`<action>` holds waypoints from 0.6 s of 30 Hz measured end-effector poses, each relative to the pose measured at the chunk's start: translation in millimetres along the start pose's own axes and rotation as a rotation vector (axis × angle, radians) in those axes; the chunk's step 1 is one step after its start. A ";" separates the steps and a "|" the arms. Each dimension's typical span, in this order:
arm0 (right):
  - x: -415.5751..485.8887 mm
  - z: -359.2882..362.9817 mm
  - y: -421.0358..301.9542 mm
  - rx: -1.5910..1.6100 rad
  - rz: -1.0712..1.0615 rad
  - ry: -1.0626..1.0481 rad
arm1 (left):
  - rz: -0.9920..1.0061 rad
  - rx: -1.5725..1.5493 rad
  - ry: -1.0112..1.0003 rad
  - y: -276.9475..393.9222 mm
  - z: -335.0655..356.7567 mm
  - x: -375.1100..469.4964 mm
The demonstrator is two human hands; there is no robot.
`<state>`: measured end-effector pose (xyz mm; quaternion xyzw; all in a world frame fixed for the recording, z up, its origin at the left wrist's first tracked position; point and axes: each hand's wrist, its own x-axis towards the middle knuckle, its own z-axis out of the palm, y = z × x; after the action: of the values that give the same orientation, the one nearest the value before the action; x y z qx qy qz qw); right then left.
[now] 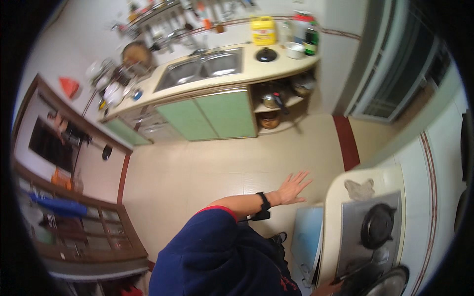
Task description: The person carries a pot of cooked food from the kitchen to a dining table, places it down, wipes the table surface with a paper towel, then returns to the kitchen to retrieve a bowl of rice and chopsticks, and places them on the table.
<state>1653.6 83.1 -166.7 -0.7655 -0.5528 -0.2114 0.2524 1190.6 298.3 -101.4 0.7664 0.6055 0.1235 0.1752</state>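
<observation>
My left hand (294,188) is held out over the tiled floor with its fingers spread and nothing in it. A black band with a small device circles that wrist. At the bottom edge my right hand (327,288), partly cut off, is closed on the handle of a dark pan (361,277) over the gas hob (348,229). A round lid (389,283) lies beside the pan, in part beyond the frame. The black burner (377,225) shows further along the hob. A crumpled beige cloth (359,189) rests on the counter by the hob's end.
Below the hob counter, a pale blue cabinet door (307,240) stands ajar. Across the floor is a double steel sink (202,68), with a black lid (266,54), white bowl (295,50) and yellow jug (263,30) beside it. Pots (270,99) fill shelves below. A brown-framed doorway (74,114) opens at left.
</observation>
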 end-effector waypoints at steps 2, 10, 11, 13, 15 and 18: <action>6.8 -10.7 -11.6 -0.027 -0.147 -0.017 | -0.157 -0.041 -0.016 -55.4 -0.4 -75.8; -8.5 -4.3 -219.0 0.305 -0.458 -0.420 | -1.031 -0.241 -0.199 -220.0 4.8 -434.1; -16.5 -2.6 -251.9 0.348 -0.504 -0.508 | -1.087 -0.314 -0.236 -230.3 2.1 -471.2; -29.6 3.5 -318.4 0.419 -0.586 -0.697 | -1.159 -0.366 -0.207 -244.3 -0.5 -531.8; -50.5 8.0 -386.3 0.486 -0.630 -0.906 | -1.252 -0.423 -0.155 -253.3 -0.9 -581.8; -88.2 17.8 -497.4 0.751 -0.810 -1.103 | -1.330 -0.541 0.116 -269.8 -2.0 -627.7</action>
<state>1154.0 158.9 -157.9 -0.3619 -0.8693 0.3252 0.0863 802.8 -255.8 -198.1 0.1574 0.9005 0.1771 0.3646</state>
